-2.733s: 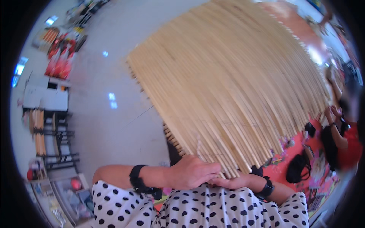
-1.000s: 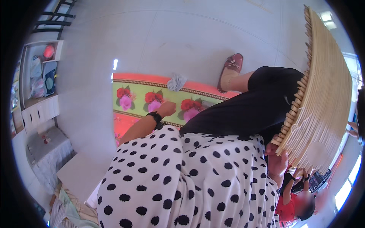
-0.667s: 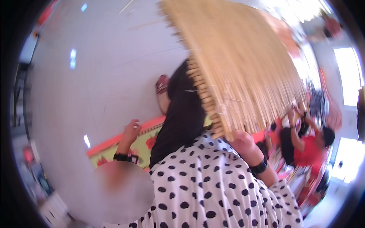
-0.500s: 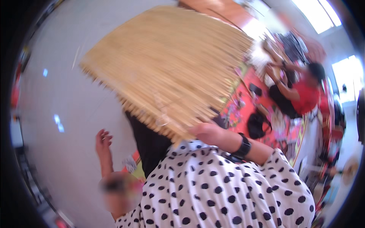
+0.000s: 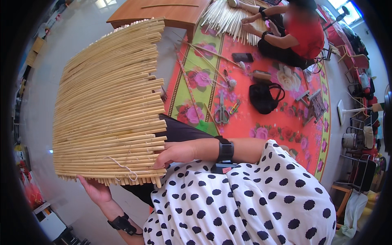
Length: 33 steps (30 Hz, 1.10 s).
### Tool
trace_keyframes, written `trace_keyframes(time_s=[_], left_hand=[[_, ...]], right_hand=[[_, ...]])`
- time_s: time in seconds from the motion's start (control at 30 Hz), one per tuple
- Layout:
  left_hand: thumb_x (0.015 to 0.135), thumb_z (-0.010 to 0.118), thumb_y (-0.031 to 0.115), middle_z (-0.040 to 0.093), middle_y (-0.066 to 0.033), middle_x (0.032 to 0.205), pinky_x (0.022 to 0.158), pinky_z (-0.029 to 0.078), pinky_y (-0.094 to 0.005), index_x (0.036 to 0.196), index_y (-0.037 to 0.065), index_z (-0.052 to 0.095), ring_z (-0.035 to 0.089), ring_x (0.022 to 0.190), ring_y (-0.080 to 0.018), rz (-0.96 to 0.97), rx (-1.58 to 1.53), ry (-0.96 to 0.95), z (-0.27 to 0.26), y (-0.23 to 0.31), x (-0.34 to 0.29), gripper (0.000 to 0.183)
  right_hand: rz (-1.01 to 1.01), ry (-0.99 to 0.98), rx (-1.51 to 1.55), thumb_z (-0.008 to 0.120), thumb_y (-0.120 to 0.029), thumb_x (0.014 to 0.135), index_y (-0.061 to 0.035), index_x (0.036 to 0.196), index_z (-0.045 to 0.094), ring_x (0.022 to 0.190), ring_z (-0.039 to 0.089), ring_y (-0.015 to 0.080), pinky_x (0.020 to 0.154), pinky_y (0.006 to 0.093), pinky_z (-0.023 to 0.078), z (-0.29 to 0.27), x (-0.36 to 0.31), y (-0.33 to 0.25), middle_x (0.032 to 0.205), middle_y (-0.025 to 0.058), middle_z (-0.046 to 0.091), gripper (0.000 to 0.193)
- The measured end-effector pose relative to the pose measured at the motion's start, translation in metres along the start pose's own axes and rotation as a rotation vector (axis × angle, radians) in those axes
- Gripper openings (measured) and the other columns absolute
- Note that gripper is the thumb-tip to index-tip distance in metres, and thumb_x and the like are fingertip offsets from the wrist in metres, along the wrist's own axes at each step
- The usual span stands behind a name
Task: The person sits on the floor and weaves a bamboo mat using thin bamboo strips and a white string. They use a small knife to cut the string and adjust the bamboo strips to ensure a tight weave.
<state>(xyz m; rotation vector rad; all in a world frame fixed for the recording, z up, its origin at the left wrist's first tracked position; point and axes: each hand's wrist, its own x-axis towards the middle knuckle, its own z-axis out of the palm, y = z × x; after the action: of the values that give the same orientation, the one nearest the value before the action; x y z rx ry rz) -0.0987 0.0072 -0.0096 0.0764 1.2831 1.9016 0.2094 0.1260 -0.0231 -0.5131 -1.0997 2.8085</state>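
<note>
A tan mat of thin reed stalks (image 5: 110,102), tied side by side, is tilted up in front of me at the left. My right hand (image 5: 177,154) is closed on its near right corner, thumb on the upper face and the other fingers partly hidden. At the lower left edge, my left hand (image 5: 97,191) holds the mat from beneath, several fingers hidden behind it. A loose white string (image 5: 124,166) lies across the stalks near this edge. The stalk ends along the right side are uneven.
A wooden table (image 5: 151,12) stands ahead. On the flowered floor mat (image 5: 241,134) lie scissors (image 5: 221,112), a phone (image 5: 242,57), a black bag (image 5: 264,98) and loose stalks. A person in red (image 5: 304,32) sits at the far right, handling pale stalks (image 5: 228,20). Chairs line the right.
The reed mat has swung left and tilted, with my right hand still on its corner. My left hand, earlier apart from it with fingers spread, is now at its lower edge.
</note>
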Motion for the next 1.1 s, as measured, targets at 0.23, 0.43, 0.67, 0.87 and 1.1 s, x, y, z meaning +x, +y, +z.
trace_keyframes(time_s=[0.23,0.43,0.67,0.87,1.1], left_hand=[[0.096,0.057,0.033,0.054,-0.0101,0.135,0.105,0.040,-0.0391,0.138,0.003,0.044,0.052,0.122,-0.0243,-0.079,0.113,-0.022,-0.034,-0.001,0.018,0.053],[0.095,0.057,0.031,0.051,-0.0115,0.138,0.105,0.041,-0.0407,0.138,0.001,0.043,0.050,0.124,-0.0252,-0.082,0.135,-0.011,-0.032,0.009,0.008,0.054],[0.096,0.054,0.027,0.049,-0.0138,0.139,0.105,0.042,-0.0436,0.139,0.000,0.039,0.050,0.124,-0.0275,-0.136,0.089,0.065,0.006,0.004,-0.012,0.053],[0.097,0.052,0.027,0.048,-0.0144,0.139,0.104,0.043,-0.0459,0.141,0.002,0.038,0.049,0.125,-0.0288,-0.119,0.086,0.042,0.008,0.008,-0.019,0.053],[0.095,0.056,0.032,0.046,-0.0134,0.142,0.108,0.039,-0.0456,0.141,0.002,0.037,0.047,0.127,-0.0281,-0.206,0.098,-0.110,-0.008,0.012,-0.026,0.058]], right_hand=[[-0.236,-0.296,-0.138,0.062,-0.017,0.089,0.0004,0.132,0.050,0.092,0.061,0.0143,0.079,0.0267,0.052,-0.050,-0.013,-0.005,0.108,0.0079,0.063,0.048],[-0.230,0.694,-0.044,0.055,-0.013,0.092,-0.0021,0.121,0.059,0.083,0.064,0.0128,0.073,0.0273,0.054,-0.167,-0.060,0.011,0.100,0.0068,0.067,0.032],[0.400,1.772,-0.680,0.072,-0.027,0.074,0.0045,0.096,0.064,0.089,0.066,0.0398,0.075,0.0472,0.052,-0.324,-0.115,0.141,0.098,0.0264,0.066,0.039],[0.255,1.941,-0.350,0.071,-0.026,0.073,0.0054,0.094,0.064,0.094,0.064,0.0431,0.081,0.0486,0.051,-0.350,-0.109,0.193,0.097,0.0267,0.065,0.038],[0.254,1.791,-0.518,0.067,-0.021,0.074,0.0051,0.105,0.057,0.104,0.057,0.0455,0.088,0.0495,0.049,-0.321,-0.084,0.165,0.111,0.0314,0.055,0.041]])
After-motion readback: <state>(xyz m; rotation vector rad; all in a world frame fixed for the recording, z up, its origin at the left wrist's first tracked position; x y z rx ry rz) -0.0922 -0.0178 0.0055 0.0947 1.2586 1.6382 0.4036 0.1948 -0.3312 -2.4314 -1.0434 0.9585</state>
